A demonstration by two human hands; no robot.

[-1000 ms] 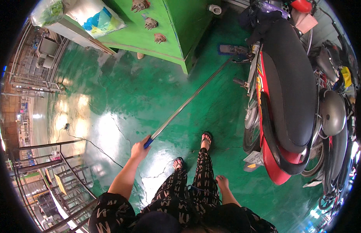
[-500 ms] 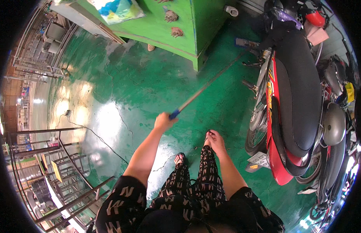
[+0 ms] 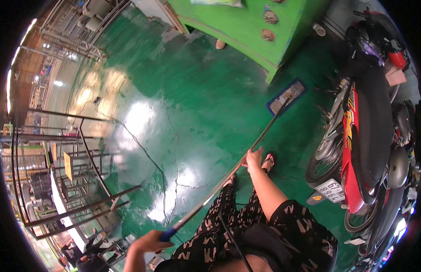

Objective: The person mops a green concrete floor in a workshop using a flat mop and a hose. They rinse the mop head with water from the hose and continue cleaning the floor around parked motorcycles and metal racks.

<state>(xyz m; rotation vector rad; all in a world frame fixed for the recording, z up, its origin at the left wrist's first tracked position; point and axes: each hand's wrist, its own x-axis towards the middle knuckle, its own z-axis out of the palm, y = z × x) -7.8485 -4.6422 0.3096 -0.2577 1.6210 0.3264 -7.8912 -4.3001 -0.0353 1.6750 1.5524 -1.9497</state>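
A flat floor mop [image 3: 202,203] slants across the view, its metal pole running from lower left to upper right. My left hand [image 3: 150,242] is closed around the blue grip at the pole's near end. Farther along, my right hand [image 3: 253,160] holds the middle of the pole, with some fingers partly hidden behind it. The mop head [image 3: 295,90], a grey plate with a blue fringe, lies flat on the green floor [image 3: 210,104] near the foot of a green cabinet [image 3: 246,38].
A red and black motorbike [image 3: 351,158] stands at the right, with more bikes behind it. Metal frames [image 3: 79,124] fill the left side. A black cable [image 3: 144,152] runs over the floor, and my sandalled foot [image 3: 268,162] is just right of the pole.
The mop head has come back from beside the motorbike to open floor. My left hand has drawn back toward my body, and my right hand has taken hold of the pole.
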